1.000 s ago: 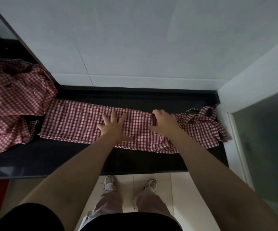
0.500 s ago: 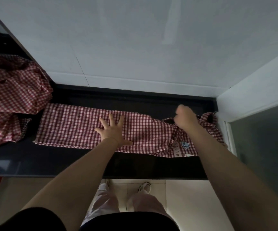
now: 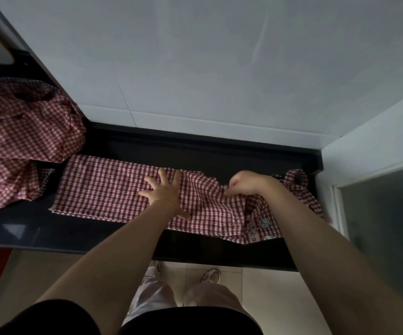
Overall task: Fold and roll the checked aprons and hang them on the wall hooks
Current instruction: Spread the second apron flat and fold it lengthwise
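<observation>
A red-and-white checked apron lies folded into a long strip on the black counter. My left hand presses flat on the strip's middle, fingers spread. My right hand grips a bunched fold of the apron's right end and holds it a little above the counter. Under that raised part a printed patch shows. The apron's straps lie bunched at the far right by the wall corner.
A heap of more checked aprons sits on the counter's left end. A white tiled wall runs behind the counter, and a white frame with dark glass closes the right side. My legs and shoes stand below the front edge.
My right hand went from pressing flat on the strip to gripping the right end, and has pulled it leftward so the cloth bunches and shows the printed patch. My left hand stays put.
</observation>
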{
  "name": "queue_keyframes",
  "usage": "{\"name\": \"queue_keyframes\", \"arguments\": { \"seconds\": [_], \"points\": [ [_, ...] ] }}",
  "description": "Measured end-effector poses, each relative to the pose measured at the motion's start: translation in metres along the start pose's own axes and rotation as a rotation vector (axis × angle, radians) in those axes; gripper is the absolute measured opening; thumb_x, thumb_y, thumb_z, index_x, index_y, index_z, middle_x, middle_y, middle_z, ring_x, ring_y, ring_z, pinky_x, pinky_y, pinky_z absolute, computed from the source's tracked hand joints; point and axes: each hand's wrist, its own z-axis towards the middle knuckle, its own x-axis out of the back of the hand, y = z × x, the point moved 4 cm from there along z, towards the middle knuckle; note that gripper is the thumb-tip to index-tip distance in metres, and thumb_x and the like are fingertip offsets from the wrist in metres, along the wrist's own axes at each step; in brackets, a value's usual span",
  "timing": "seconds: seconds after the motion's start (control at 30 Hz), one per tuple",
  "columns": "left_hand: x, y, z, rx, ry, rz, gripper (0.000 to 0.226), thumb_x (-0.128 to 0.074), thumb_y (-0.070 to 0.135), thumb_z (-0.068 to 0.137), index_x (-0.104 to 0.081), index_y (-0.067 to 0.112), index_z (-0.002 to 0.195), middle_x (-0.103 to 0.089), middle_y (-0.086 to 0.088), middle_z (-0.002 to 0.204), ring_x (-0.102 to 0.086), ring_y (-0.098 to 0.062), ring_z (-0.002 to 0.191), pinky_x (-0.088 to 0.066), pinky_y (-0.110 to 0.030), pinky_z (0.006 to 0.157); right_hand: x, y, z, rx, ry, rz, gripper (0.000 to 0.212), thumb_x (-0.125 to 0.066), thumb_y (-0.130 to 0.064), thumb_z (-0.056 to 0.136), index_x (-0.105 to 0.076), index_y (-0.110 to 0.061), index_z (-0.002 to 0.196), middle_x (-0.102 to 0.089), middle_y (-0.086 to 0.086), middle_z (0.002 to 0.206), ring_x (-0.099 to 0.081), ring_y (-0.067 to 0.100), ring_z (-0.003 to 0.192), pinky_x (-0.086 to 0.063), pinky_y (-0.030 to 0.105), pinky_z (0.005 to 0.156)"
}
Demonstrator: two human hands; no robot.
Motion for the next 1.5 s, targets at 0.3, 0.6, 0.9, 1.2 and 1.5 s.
{"name": "queue_keyframes", "arguments": {
  "seconds": [0.3, 0.6, 0.9, 1.2, 1.5],
  "points": [
    [0.003, 0.005, -0.003, 0.034, -0.028, -0.032, 0.151, -0.082, 0.069, 0.056, 0.028, 0.031, 0.151, 0.028, -0.018, 0.160, 0.007, -0.057, 0.144, -0.028, -0.070, 0.109, 0.025, 0.049, -0.030, -0.235, -0.019, -0.185, 0.059, -0.065, -0.062, 0.084, -0.067, -0.015, 0.120, -0.065, 0.003, 0.118, -0.063, 0.021, 0.103, -0.049, 0.035, 0.094],
    [0.009, -0.005, -0.001, 0.054, 0.008, -0.108, 0.152, -0.087, 0.063, 0.055, 0.025, 0.032, 0.152, 0.024, -0.019, 0.160, 0.006, -0.056, 0.144, -0.025, -0.070, 0.111, 0.021, 0.060, -0.037, -0.244, 0.854, -0.357, 0.038, -0.060, -0.015, 0.092, -0.049, -0.010, 0.128, -0.052, 0.014, 0.127, -0.050, 0.031, 0.119, -0.039, 0.045, 0.099],
    [0.001, 0.033, -0.010, -0.090, 0.112, -0.191, 0.130, -0.071, 0.073, 0.069, 0.021, 0.036, 0.153, 0.017, -0.013, 0.164, 0.008, -0.048, 0.148, -0.022, -0.070, 0.111, -0.029, 0.072, -0.027, -0.275, 0.069, -0.149, 0.038, -0.052, -0.018, 0.100, -0.053, -0.004, 0.135, -0.057, 0.016, 0.132, -0.061, 0.031, 0.111, -0.052, 0.034, 0.090],
    [-0.003, 0.025, -0.010, -0.112, 0.138, -0.184, 0.147, -0.080, 0.071, 0.058, 0.024, 0.031, 0.153, 0.012, -0.008, 0.166, 0.007, -0.044, 0.150, -0.021, -0.068, 0.112, -0.055, 0.045, -0.016, -0.341, 0.078, 1.217, 0.036, -0.052, -0.043, 0.099, -0.065, -0.009, 0.107, -0.071, 0.007, 0.103, -0.066, 0.021, 0.088, -0.049, 0.033, 0.080],
    [0.000, 0.020, -0.011, -0.141, 0.094, -0.251, 0.146, -0.085, 0.065, 0.056, 0.019, 0.034, 0.154, 0.012, -0.005, 0.166, 0.012, -0.042, 0.149, -0.016, -0.069, 0.113, -0.016, 0.018, -0.014, -0.022, 0.380, 1.438, 0.040, -0.065, -0.011, 0.093, -0.059, -0.002, 0.131, -0.067, 0.017, 0.124, -0.066, 0.031, 0.113, -0.051, 0.041, 0.102]
  ]
}}
